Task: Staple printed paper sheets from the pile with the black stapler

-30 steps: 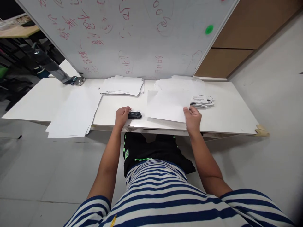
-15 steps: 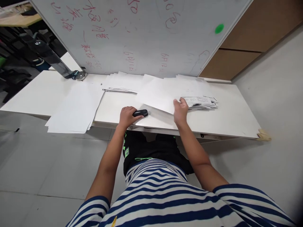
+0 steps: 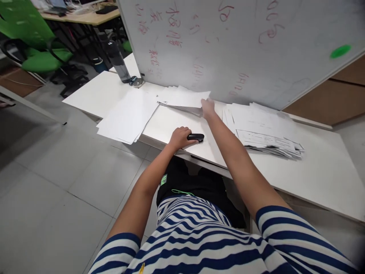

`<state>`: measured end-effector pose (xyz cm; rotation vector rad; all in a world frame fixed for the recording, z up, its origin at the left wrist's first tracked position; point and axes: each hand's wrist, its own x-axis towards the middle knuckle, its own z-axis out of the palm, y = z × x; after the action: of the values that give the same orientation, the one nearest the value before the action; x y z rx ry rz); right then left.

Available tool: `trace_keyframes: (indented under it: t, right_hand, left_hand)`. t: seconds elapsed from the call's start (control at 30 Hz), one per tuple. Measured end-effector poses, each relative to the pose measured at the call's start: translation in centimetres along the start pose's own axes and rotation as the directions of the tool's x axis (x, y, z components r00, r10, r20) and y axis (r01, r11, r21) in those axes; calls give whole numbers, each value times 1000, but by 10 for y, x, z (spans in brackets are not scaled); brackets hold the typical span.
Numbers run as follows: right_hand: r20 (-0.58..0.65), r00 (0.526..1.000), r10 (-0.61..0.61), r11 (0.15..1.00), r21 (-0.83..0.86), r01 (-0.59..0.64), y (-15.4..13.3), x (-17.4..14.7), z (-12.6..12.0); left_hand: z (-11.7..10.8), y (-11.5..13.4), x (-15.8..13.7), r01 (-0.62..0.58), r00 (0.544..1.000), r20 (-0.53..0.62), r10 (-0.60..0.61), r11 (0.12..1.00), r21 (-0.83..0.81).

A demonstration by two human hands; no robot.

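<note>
My left hand point(image 3: 180, 138) is closed around a black stapler point(image 3: 196, 137) near the front edge of the white table. My right hand point(image 3: 208, 107) pinches the right edge of paper in the middle stack point(image 3: 182, 97), and that edge is raised off the table. To the right lies a thick pile of printed sheets point(image 3: 265, 125), fanned unevenly. On the left a stack of blank white paper point(image 3: 128, 114) overhangs the front edge.
A whiteboard point(image 3: 216, 49) with red writing stands along the table's back. A dark bottle point(image 3: 117, 62) and a small round object point(image 3: 138, 82) stand at the back left. Beyond are a green chair point(image 3: 45, 57) and a wooden desk point(image 3: 82, 18).
My right hand has left the sheet at the right pile and moved left to the middle stack, lifting its edge. My left hand stays on the stapler. The view has turned left.
</note>
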<state>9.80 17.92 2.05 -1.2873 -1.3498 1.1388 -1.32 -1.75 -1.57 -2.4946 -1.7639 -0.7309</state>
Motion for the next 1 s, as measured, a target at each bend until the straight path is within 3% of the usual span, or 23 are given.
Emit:
trace_keyframes:
  t: [0.07, 0.1, 0.17, 0.3, 0.47, 0.63, 0.73, 0.87, 1.0]
  right_hand:
    - [-59, 991, 118, 985, -119, -124, -2, 13, 3]
    - [-93, 988, 119, 967, -213, -137, -2, 16, 3]
    - [-115, 993, -12, 921, -388, -34, 0, 13, -2]
    - [-18, 955, -295, 772, -593, 228, 14, -21, -26]
    - [60, 927, -370, 616, -731, 294, 23, -82, -84]
    - [-66, 943, -327, 515, -849, 119, 20, -120, -158]
    - [-139, 975, -171, 469, -882, -43, 22, -127, -193]
    - [-135, 991, 11, 433, -892, -126, 23, -134, -218]
    - [-125, 990, -65, 420, -904, -86, 20, -142, -228]
  left_hand:
    - [0, 1, 0, 7, 1000, -1, -7, 1000, -7]
    - [-1, 1, 0, 9, 1000, -2, -9, 1000, -11]
    - [-1, 0, -1, 12, 1000, -3, -12, 1000, -15]
    - [-1, -1, -1, 7, 1000, -12, -7, 1000, -7]
    - [-2, -3, -2, 20, 999, -26, -20, 1000, -14]
    - [-1, -6, -2, 49, 998, -44, -50, 998, -29]
    - [-1, -6, -2, 55, 997, -61, -55, 998, -13]
    - [-3, -6, -2, 65, 996, -54, -64, 998, 7]
    - [-3, -5, -2, 80, 995, -65, -79, 997, 15]
